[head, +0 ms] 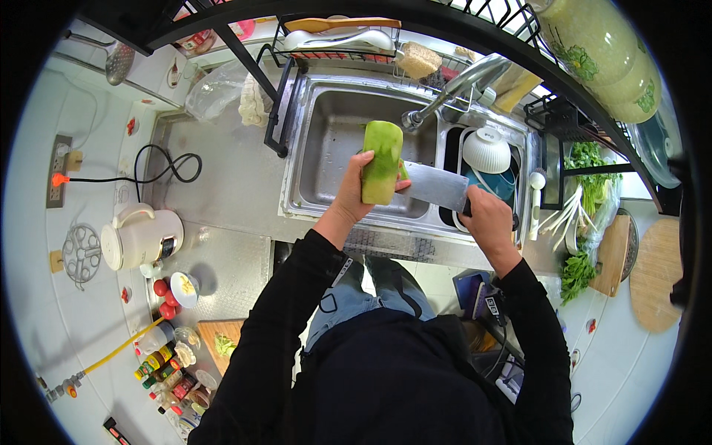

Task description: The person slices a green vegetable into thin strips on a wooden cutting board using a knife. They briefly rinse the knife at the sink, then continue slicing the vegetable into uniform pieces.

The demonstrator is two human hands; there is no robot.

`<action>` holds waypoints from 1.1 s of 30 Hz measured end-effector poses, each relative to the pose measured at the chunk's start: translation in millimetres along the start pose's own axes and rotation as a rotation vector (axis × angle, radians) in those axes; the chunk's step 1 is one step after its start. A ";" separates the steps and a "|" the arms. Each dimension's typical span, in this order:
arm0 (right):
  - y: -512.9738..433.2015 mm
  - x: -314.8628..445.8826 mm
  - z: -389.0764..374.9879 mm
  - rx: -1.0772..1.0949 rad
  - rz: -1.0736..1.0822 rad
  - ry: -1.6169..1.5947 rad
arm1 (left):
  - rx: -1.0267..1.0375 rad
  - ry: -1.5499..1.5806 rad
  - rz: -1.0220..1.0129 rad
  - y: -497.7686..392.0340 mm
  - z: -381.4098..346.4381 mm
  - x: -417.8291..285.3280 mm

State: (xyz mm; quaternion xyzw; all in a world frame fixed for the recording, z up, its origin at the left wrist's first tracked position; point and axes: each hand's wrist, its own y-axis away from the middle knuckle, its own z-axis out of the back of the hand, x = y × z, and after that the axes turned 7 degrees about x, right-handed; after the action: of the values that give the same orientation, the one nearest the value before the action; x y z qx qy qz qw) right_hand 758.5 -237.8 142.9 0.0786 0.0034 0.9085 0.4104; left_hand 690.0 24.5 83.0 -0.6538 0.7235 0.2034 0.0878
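A thick piece of green stem vegetable (382, 161) stands lengthwise over the left basin of the steel sink (339, 119), held in my left hand (356, 183). My right hand (489, 222) grips the dark handle of a cleaver (436, 183), whose broad blade points left. The blade's far end is beside the vegetable's right side, near my left fingertips. A small green strip shows there; whether it is still attached I cannot tell. The vegetable's underside is hidden.
A chrome faucet (445, 97) reaches over the sink. A white ribbed bowl (486, 150) sits upside down in the right basin. Black rack posts (281, 108) rise beside the sink. Leafy greens (578, 272) lie right, an electric kettle (142, 236) left.
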 end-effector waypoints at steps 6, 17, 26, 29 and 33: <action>0.2 -5.1 1.6 0.051 0.056 0.008 | -0.261 -0.124 -0.195 -17.9 6.7 -6.2; -3.5 -27.6 -9.9 0.087 -0.044 -0.105 | -0.386 -0.452 -0.240 33.3 43.6 -18.3; -16.2 -16.1 -36.6 0.221 0.089 -0.063 | -1.400 -1.012 -0.573 285.0 138.3 -22.3; -36.1 6.6 -50.7 0.275 0.238 -0.084 | -1.795 -0.889 -0.666 384.2 143.6 13.7; -66.8 49.3 -63.0 0.293 0.430 -0.067 | -2.266 -0.736 -0.705 495.9 142.7 81.7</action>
State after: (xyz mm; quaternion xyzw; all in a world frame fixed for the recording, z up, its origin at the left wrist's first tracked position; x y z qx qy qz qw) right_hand 767.0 -153.0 82.8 0.1661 0.1045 0.9615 0.1922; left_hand 172.7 39.4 11.2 -0.4240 -0.1424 0.8500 -0.2784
